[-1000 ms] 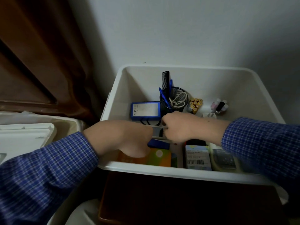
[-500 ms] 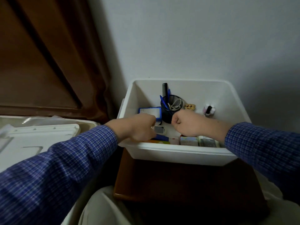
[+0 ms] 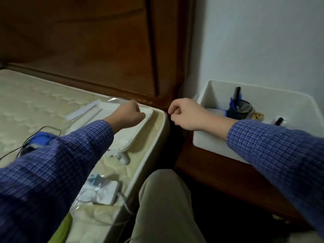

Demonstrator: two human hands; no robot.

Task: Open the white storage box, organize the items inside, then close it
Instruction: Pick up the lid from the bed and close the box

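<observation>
Lid [image 3: 135, 130] flat on the mattress [image 3: 43, 102], left of open white storage box [image 3: 228, 146]; probably light, stiff, slick plastic, best taken by opposite rims; left hand [image 3: 128, 114] above it and right hand [image 3: 185, 114] both curled, apparently holding nothing.

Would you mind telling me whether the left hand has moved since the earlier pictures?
Yes. The left hand has left the white storage box, where it was working a second ago, and now sits to the box's left, over the lid on the mattress.
</observation>
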